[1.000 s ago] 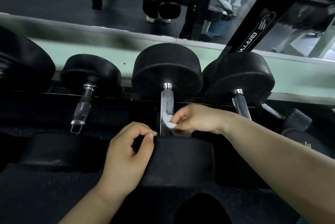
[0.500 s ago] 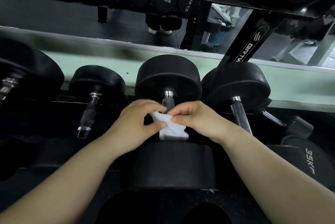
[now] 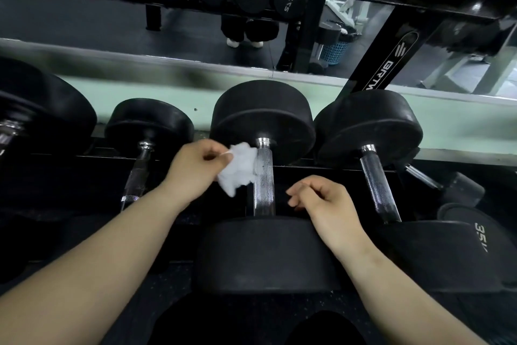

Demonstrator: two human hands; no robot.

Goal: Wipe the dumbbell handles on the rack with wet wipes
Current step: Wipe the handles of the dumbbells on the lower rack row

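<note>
My left hand (image 3: 195,168) pinches the wet wipe (image 3: 237,170) by its edge, right hand (image 3: 324,199) loose and empty; it could slip and miss the handle (image 3: 263,179) underside.

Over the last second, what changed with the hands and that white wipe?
The wipe passed from the right hand to the left hand, which now pinches it beside the middle handle. The right hand let go and drew back, empty. The dumbbells stayed put.
</note>
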